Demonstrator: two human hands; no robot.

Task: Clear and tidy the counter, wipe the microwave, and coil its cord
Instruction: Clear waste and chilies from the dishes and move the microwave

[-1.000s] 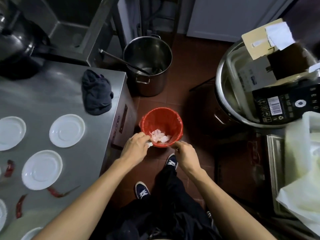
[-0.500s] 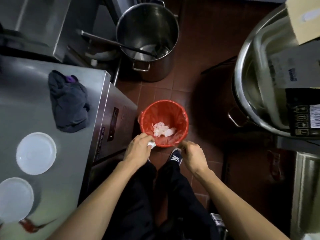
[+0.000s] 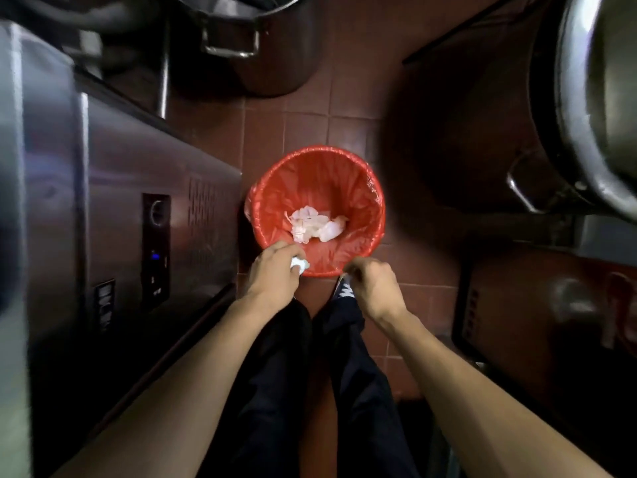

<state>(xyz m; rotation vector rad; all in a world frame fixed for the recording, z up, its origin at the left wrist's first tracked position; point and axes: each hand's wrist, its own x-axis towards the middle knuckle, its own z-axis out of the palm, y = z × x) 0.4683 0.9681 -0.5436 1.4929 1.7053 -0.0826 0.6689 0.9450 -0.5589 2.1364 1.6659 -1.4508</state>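
- Scraps (image 3: 312, 225) were seen already lying in the red bin (image 3: 374, 215).
- A white wad (image 3: 299, 264) was held in left hand (image 3: 272, 274) fingers at the rim.
- Right hand (image 3: 374, 288) fingers were pinched on the liner edge.
- Wiping and cord coiling were judged still outstanding.

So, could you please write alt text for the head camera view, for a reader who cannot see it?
Seen from above, a person's left hand holds a small white wad at the near rim of a red-lined bin on the tiled floor, while the right hand pinches the liner's edge. Crumpled white scraps lie inside.
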